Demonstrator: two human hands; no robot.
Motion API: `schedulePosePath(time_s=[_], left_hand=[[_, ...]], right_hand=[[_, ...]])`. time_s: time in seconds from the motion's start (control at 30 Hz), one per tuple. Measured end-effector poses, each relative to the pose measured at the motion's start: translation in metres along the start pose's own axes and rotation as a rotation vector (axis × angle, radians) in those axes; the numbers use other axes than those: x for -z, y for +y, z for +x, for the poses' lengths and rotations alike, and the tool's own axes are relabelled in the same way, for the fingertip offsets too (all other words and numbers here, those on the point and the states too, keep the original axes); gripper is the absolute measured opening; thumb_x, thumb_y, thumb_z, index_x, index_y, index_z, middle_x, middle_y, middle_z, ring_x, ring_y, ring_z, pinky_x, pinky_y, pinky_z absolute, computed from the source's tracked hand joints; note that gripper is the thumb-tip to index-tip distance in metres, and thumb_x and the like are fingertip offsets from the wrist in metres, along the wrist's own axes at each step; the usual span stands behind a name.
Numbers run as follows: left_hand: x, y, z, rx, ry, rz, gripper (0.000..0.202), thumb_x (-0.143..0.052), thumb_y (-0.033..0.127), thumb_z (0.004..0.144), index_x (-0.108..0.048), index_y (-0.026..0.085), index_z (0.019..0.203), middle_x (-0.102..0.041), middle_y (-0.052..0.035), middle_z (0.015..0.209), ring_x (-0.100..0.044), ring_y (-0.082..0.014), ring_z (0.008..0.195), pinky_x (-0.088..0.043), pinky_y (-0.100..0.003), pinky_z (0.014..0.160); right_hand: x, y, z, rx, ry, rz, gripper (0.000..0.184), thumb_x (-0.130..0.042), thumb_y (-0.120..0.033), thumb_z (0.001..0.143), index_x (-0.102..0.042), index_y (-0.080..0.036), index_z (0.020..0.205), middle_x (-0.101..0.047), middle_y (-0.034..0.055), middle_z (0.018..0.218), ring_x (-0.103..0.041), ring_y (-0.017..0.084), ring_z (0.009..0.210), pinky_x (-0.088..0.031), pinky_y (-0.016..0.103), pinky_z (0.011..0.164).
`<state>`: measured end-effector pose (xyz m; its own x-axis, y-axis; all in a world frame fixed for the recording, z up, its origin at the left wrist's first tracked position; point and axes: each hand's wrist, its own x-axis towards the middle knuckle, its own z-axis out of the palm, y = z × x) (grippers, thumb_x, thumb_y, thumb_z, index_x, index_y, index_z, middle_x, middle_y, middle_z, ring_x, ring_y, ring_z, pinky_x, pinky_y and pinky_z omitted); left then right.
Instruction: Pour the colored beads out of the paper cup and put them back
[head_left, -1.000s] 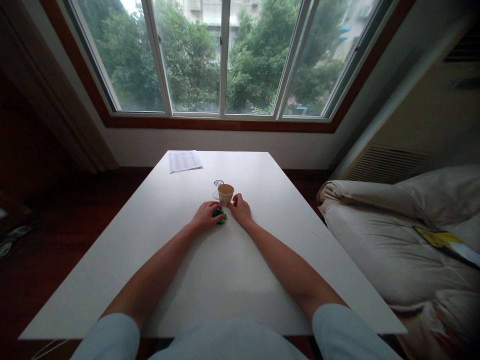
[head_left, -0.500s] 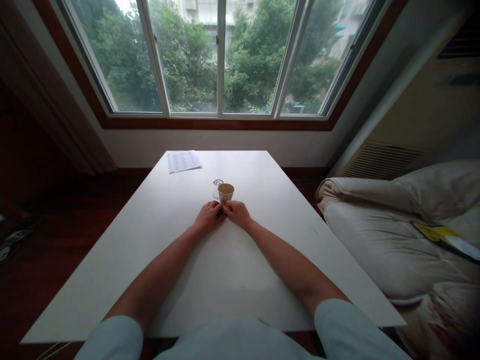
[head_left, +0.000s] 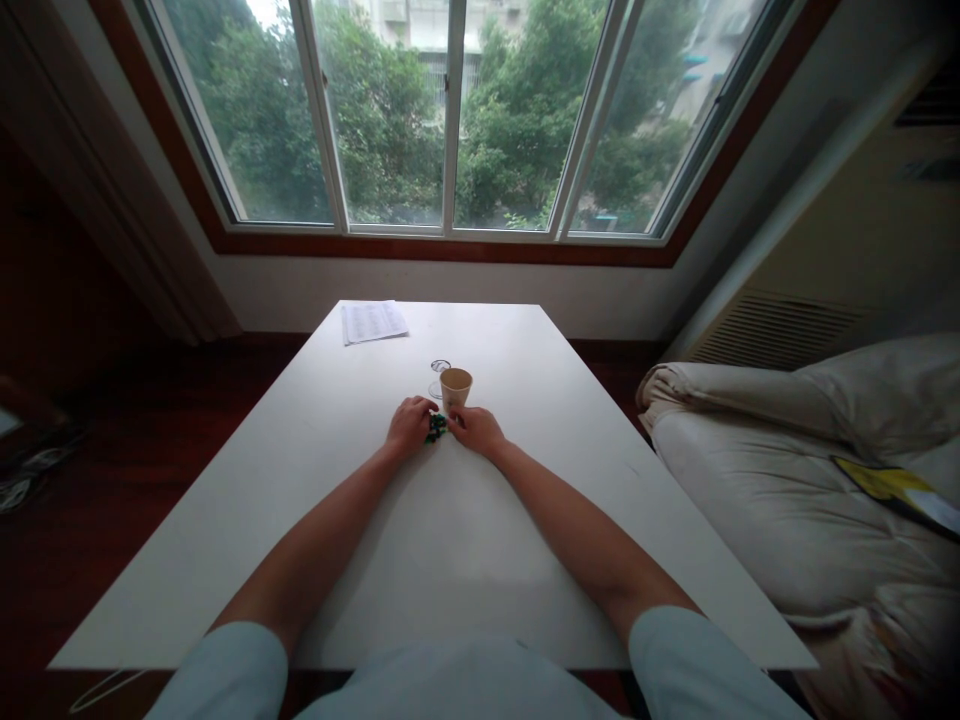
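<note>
My left hand (head_left: pixel 409 425) and my right hand (head_left: pixel 475 431) rest on the white table (head_left: pixel 360 520), fingertips close together. Between them lies a small dark green object (head_left: pixel 436 429), and both hands' fingers touch or pinch it; its shape is too small to make out. Just behind the hands stands a tan paper cup (head_left: pixel 455 388), upright and apart from the fingers. A small clear glass item (head_left: pixel 438 372) sits left of the cup and behind it.
A printed paper sheet (head_left: pixel 374 321) lies at the table's far left corner. A bed with pale bedding (head_left: pixel 810 470) and a yellow book (head_left: pixel 896 487) is to the right. A wide window (head_left: pixel 450 110) fills the far wall. Dark wooden floor lies left.
My right hand moved left from beside the cup to meet my left hand over the green object. The view shifted slightly.
</note>
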<state>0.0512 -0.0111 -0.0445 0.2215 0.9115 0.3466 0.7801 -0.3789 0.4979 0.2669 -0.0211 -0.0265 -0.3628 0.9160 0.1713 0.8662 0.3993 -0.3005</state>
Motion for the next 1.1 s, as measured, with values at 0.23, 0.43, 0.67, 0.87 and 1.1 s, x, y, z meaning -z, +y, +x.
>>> schedulePosePath(time_s=[0.23, 0.43, 0.67, 0.87, 1.1], left_hand=[[0.0024, -0.0058, 0.0019, 0.057, 0.002, 0.093, 0.022, -0.064, 0.024, 0.102, -0.084, 0.024, 0.112, -0.079, -0.0101, 0.122, -0.065, -0.0304, 0.12, -0.052, -0.045, 0.11], [0.0029, -0.0024, 0.0009, 0.03, -0.04, 0.13, 0.021, -0.065, 0.03, 0.104, -0.084, 0.024, 0.112, -0.078, -0.0099, 0.124, -0.065, -0.0299, 0.119, -0.05, -0.043, 0.106], [0.0056, 0.002, -0.0004, 0.023, -0.063, 0.132, 0.023, -0.064, 0.031, 0.104, -0.084, 0.025, 0.115, -0.078, -0.0093, 0.125, -0.065, -0.0295, 0.119, -0.05, -0.043, 0.105], [0.0051, 0.0026, -0.0006, 0.025, -0.062, 0.131, 0.023, -0.064, 0.032, 0.104, -0.084, 0.025, 0.113, -0.078, -0.009, 0.124, -0.065, -0.0291, 0.118, -0.05, -0.043, 0.105], [0.0055, 0.0026, -0.0011, 0.016, -0.05, 0.127, 0.022, -0.065, 0.031, 0.103, -0.084, 0.025, 0.112, -0.078, -0.0093, 0.123, -0.066, -0.0284, 0.115, -0.051, -0.042, 0.104]], right_hand=[[0.0064, -0.0017, -0.0008, -0.035, -0.025, -0.07, 0.038, -0.061, -0.047, 0.111, -0.071, -0.027, 0.141, -0.085, 0.0093, 0.124, -0.078, 0.026, 0.109, -0.046, 0.03, 0.085], [0.0044, -0.0004, -0.0002, 0.04, -0.061, -0.05, 0.028, -0.059, -0.044, 0.112, -0.079, -0.029, 0.123, -0.085, 0.0054, 0.116, -0.078, 0.024, 0.105, -0.046, 0.029, 0.084], [-0.0008, 0.0036, 0.0012, 0.105, -0.034, -0.002, 0.024, -0.061, -0.04, 0.111, -0.081, -0.028, 0.119, -0.085, 0.0055, 0.117, -0.076, 0.022, 0.103, -0.046, 0.028, 0.083], [-0.0015, 0.0023, 0.0, 0.085, -0.011, 0.049, 0.027, -0.066, -0.043, 0.109, -0.081, -0.028, 0.126, -0.085, 0.0044, 0.108, -0.076, 0.02, 0.097, -0.047, 0.027, 0.082], [0.0063, -0.0028, -0.0013, 0.032, -0.032, 0.031, 0.025, -0.064, -0.039, 0.109, -0.081, -0.03, 0.126, -0.085, 0.0043, 0.116, -0.076, 0.022, 0.104, -0.047, 0.028, 0.086]])
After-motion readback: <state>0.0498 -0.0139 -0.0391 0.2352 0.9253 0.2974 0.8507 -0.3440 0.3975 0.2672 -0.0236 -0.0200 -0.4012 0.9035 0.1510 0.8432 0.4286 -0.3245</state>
